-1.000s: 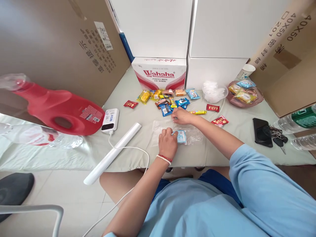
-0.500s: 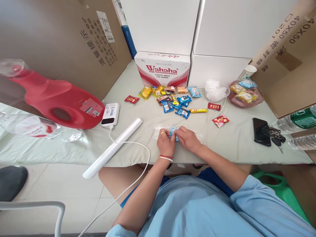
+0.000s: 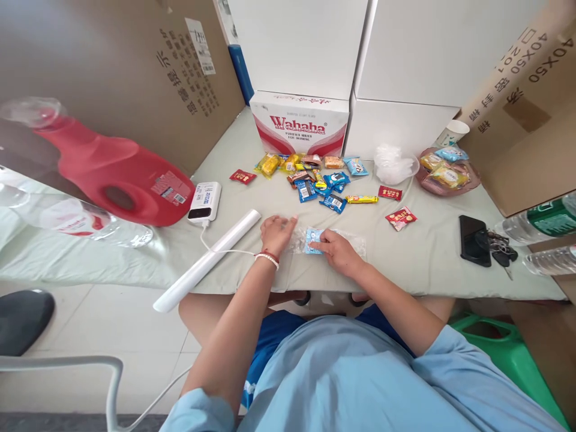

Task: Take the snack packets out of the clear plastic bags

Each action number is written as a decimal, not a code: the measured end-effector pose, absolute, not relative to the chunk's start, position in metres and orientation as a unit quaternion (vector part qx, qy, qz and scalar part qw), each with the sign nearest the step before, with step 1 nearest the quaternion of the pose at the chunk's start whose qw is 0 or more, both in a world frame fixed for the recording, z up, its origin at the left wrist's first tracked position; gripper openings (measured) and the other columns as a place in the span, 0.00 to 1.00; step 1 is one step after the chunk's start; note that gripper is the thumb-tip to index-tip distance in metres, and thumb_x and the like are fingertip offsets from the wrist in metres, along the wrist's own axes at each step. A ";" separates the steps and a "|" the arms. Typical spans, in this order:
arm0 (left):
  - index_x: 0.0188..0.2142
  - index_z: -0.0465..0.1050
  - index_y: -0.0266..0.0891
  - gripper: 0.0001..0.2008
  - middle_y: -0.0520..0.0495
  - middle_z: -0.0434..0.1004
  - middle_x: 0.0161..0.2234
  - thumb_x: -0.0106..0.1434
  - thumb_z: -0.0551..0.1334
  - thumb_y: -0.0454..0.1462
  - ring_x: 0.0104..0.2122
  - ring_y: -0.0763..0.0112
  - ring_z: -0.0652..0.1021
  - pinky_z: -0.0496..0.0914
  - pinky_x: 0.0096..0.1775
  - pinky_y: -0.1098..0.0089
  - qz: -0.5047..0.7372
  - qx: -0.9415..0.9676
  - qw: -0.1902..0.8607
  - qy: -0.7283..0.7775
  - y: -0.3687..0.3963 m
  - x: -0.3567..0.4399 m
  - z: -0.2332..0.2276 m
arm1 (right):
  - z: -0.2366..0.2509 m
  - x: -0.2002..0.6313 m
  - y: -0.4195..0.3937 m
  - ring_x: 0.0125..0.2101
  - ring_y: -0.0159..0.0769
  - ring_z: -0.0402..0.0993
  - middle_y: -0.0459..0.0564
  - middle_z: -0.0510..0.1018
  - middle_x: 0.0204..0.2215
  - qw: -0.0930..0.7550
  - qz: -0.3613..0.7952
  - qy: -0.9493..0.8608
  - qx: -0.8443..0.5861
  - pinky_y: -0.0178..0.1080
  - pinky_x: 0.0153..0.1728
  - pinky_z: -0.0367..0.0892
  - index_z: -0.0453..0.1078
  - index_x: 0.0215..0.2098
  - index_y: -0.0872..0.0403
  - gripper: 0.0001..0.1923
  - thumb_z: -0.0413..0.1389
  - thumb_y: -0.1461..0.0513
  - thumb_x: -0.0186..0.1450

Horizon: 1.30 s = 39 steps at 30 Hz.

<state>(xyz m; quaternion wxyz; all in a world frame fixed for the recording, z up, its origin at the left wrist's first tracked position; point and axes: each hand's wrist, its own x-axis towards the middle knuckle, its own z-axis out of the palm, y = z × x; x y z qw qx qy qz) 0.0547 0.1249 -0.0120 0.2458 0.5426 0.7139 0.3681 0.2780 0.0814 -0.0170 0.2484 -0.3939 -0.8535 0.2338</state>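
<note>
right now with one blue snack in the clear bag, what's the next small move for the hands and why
Probably lift the right hand off the clear bag and reach for another packet in the snack pile. The light blue packet already lies inside the bag, the left hand rests at the bag's left end, and many snacks lie loose further back on the table.

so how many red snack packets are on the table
3. One red packet lies left of the snack pile, one right of it near the yellow bar, one nearer the phone. Others may be hidden in the pile.
</note>
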 end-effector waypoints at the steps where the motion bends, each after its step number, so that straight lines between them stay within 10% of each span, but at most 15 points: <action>1: 0.29 0.73 0.42 0.14 0.40 0.77 0.46 0.53 0.69 0.48 0.57 0.49 0.71 0.62 0.60 0.55 0.331 0.564 0.258 0.711 0.125 0.055 -0.010 | -0.016 0.277 0.082 0.37 0.37 0.64 0.48 0.67 0.35 0.250 0.241 -0.851 -0.395 0.37 0.40 0.61 0.79 0.42 0.50 0.16 0.49 0.67 0.72; 9: 0.29 0.68 0.42 0.07 0.56 0.71 0.24 0.53 0.65 0.40 0.23 0.72 0.71 0.67 0.31 0.70 0.386 0.553 0.356 0.647 0.089 0.073 0.011 | -0.004 0.267 0.084 0.36 0.37 0.63 0.48 0.68 0.34 0.209 0.248 -0.846 -0.422 0.37 0.40 0.61 0.81 0.39 0.50 0.16 0.50 0.67 0.72; 20: 0.50 0.79 0.36 0.19 0.38 0.76 0.48 0.66 0.54 0.36 0.49 0.58 0.75 0.70 0.56 0.57 0.292 0.730 0.210 0.582 0.063 0.132 0.014 | 0.008 0.314 0.090 0.44 0.40 0.75 0.52 0.79 0.45 0.340 0.428 -0.743 -0.388 0.45 0.52 0.71 0.79 0.44 0.51 0.14 0.51 0.61 0.70; 28: 0.68 0.59 0.25 0.33 0.27 0.66 0.63 0.64 0.56 0.30 0.62 0.48 0.67 0.66 0.59 0.54 0.126 0.798 0.000 0.589 0.031 0.157 -0.004 | -0.011 0.340 0.098 0.55 0.53 0.65 0.61 0.74 0.51 0.245 0.189 -0.702 -0.642 0.56 0.59 0.61 0.78 0.38 0.54 0.10 0.67 0.60 0.58; 39: 0.60 0.70 0.29 0.25 0.29 0.70 0.62 0.63 0.56 0.28 0.62 0.48 0.69 0.66 0.61 0.50 0.180 0.808 0.048 0.559 0.034 0.151 -0.007 | 0.041 0.273 0.120 0.33 0.37 0.74 0.47 0.80 0.32 0.201 0.262 -0.737 -0.589 0.36 0.35 0.62 0.73 0.41 0.51 0.06 0.53 0.64 0.69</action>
